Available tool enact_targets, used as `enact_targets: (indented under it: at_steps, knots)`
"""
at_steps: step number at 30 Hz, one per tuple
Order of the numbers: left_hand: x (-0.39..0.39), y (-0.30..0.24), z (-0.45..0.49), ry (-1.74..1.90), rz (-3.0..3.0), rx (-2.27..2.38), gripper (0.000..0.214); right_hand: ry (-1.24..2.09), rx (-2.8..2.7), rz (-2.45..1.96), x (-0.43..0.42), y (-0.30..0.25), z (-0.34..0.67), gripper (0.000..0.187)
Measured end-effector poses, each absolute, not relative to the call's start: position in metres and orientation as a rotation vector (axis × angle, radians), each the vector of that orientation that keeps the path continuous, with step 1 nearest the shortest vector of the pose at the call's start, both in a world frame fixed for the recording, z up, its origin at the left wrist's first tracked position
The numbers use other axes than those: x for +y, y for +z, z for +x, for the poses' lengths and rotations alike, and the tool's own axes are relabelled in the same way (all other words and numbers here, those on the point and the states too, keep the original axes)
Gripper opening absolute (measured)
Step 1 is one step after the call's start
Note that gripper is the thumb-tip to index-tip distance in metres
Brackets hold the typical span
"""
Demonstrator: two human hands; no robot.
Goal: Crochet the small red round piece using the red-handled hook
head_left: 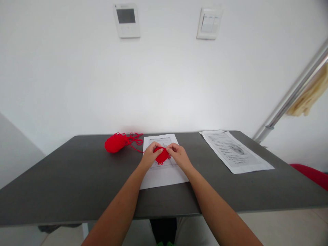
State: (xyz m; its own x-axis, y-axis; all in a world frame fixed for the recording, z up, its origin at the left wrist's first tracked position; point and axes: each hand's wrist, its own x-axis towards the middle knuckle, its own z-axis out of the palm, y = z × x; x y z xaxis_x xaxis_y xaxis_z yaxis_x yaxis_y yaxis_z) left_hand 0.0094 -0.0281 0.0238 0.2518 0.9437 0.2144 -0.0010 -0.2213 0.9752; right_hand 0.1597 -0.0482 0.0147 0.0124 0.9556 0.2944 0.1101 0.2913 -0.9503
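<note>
My left hand [151, 154] and my right hand [179, 154] meet over a printed sheet [164, 172] in the middle of a dark grey table [64, 177]. Between them sits a small red crocheted piece [162, 155], and the fingers of both hands are pinched closed on it. A red strand runs from the piece back left to a ball of red yarn [114, 143] lying on the table, with loose loops of yarn [134, 138] beside it. Whether a hook is in my right hand is too small to tell.
A second printed sheet [234, 150] lies at the back right of the table. The table stands against a white wall with a small screen panel [126, 20] and a light switch [208, 23]. A metal rail [292, 94] slants at the right, and a red seat [311, 174] shows below it.
</note>
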Motion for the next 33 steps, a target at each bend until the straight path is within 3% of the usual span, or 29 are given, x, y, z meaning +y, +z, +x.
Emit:
enact_targets:
  at_steps: [33]
  knots:
    - [-0.0302,0.0269,0.0082,1.124,1.570,0.940,0.012,0.903,-1.397,-1.083,-0.0501,0.0165,0.1582,0.014]
